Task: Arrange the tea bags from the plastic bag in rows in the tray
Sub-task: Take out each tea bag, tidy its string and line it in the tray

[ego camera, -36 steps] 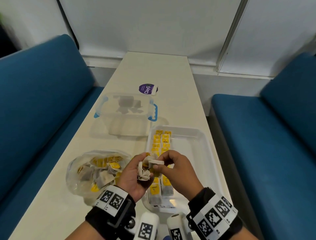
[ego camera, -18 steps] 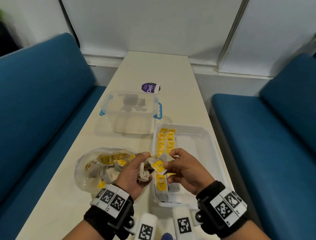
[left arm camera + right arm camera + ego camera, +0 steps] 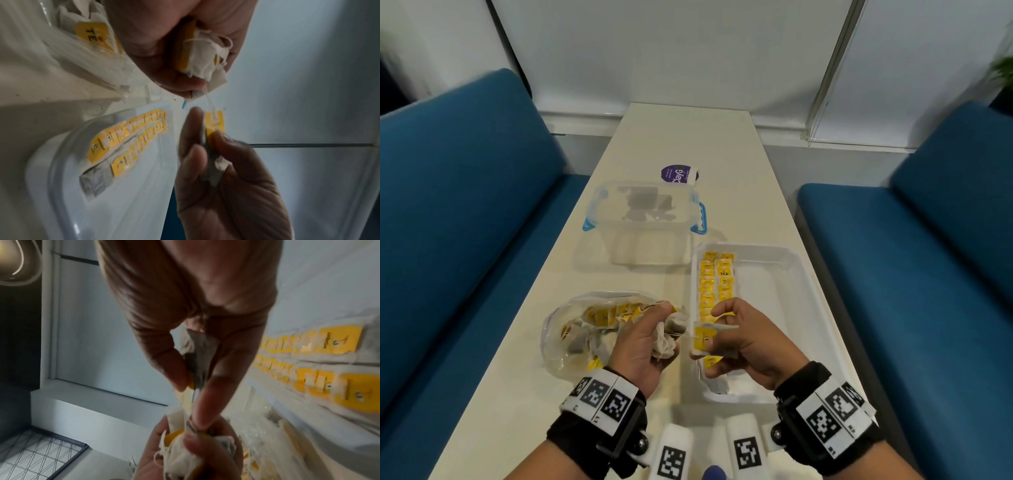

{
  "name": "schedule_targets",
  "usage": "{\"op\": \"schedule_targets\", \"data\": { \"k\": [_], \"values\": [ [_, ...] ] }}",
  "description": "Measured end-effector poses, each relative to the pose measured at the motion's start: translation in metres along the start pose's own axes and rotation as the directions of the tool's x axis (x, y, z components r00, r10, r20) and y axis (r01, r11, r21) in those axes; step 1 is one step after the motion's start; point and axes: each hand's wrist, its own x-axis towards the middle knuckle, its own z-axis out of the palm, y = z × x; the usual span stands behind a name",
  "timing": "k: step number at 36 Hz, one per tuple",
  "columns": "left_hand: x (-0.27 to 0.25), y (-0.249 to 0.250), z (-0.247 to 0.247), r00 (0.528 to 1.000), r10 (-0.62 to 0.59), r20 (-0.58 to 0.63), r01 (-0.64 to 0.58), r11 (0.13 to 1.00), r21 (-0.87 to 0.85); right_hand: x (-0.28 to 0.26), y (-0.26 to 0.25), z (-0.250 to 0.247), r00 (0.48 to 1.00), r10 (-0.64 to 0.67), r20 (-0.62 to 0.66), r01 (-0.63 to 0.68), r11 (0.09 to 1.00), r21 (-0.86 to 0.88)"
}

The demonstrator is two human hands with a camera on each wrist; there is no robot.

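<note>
- A single tea bag (image 3: 703,337) with a yellow tag is pinched in the fingers (image 3: 722,310) of the right hand (image 3: 743,339), thumb against forefinger clamped on it, above the near end of the tray (image 3: 791,260).
- A thin string (image 3: 208,99) runs from that tag across to the left hand's bundle, so the two are not yet parted.
- The left hand (image 3: 643,342) has its fingers curled tight round a crumpled bunch of tea bags (image 3: 666,339), just left of the right hand's fingers, the two hands nearly touching.
- Beyond the right hand's fingers, two rows of tea bags (image 3: 717,281) lie along the left side of the white tray, yellow tags up, one row beside the other; they run on under the hand toward the near rim.
- The right part of the tray shows bare white floor.
- To the left of the left hand's fingers, touching its back, lies the clear plastic bag (image 3: 571,329) on the worktop (image 3: 688,137), more tea bags heaped inside it.
- Further off, beyond both hands, stands a clear box (image 3: 643,226) with blue clips, just beside the tray's far left corner.
- Behind the box lies a small purple-labelled tub (image 3: 678,174).
- Blue seats (image 3: 458,192) flank the worktop on both sides.
</note>
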Motion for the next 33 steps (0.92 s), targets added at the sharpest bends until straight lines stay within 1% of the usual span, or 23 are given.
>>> {"op": "schedule_targets", "data": {
  "k": [6,11,13,15,18,21,23,25,33],
  "values": [
    [-0.005,-0.001,0.001,1.000,-0.029,0.002,0.029,0.999,-0.023,-0.003,-0.002,0.001,0.997,-0.063,-0.035,0.062,0.998,-0.027],
    [-0.010,-0.002,0.001,0.994,-0.096,0.043,0.098,0.994,-0.046,-0.004,0.001,0.005,0.989,-0.119,-0.089,0.119,0.993,-0.002],
    [-0.012,-0.002,0.001,0.991,-0.126,0.042,0.128,0.990,-0.062,-0.006,0.000,0.004,0.984,-0.142,-0.105,0.144,0.989,0.012],
    [-0.014,-0.003,0.002,0.984,-0.171,0.050,0.176,0.978,-0.110,-0.008,-0.003,0.005,0.980,-0.170,-0.100,0.174,0.984,0.031],
    [-0.015,-0.001,0.003,0.966,-0.241,0.097,0.256,0.942,-0.215,-0.010,-0.008,0.006,0.973,-0.214,-0.086,0.218,0.975,0.045],
    [-0.016,0.002,0.004,0.950,-0.275,0.147,0.307,0.907,-0.287,-0.013,-0.012,0.008,0.963,-0.258,-0.070,0.263,0.962,0.069],
    [-0.015,0.003,0.004,0.947,-0.276,0.166,0.316,0.895,-0.314,-0.015,-0.014,0.008,0.959,-0.280,-0.045,0.284,0.952,0.114],
    [-0.014,0.003,0.004,0.946,-0.272,0.174,0.316,0.891,-0.327,-0.016,-0.017,0.007,0.954,-0.296,-0.045,0.299,0.945,0.136],
    [-0.008,0.000,0.000,0.940,-0.292,0.178,0.337,0.883,-0.327,-0.015,-0.025,0.001,0.935,-0.336,-0.115,0.339,0.941,0.005]
  ]
}}
